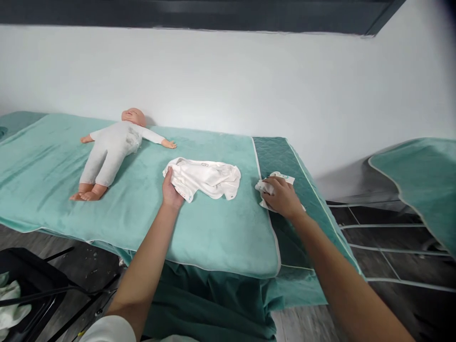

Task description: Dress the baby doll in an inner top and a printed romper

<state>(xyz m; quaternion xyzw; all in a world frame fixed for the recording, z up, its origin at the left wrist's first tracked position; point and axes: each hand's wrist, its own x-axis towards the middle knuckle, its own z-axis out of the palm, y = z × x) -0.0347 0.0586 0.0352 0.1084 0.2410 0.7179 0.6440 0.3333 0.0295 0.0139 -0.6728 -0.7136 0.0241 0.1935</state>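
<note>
A small white baby garment [210,176] lies spread and slightly rumpled on the light green bedspread. My left hand [172,190] grips its left edge, with the thumb on top and the other fingers underneath, out of sight. Further right, my right hand [281,195] is closed over a crumpled white diaper [285,177] with a bit of green print. That bundle lies across the seam between the light spread and the darker green quilted strip, and the hand covers much of it. On its back at the left is a baby doll [114,142] in a white body suit, arms spread.
The bed [221,237] stands against a white wall, beneath a dark overhead panel [192,14]. At the lower left is a black chair [32,280] with pale cloth on it. Beyond the bed's right end, a metal rail frame [388,226] carries another green cover [423,175].
</note>
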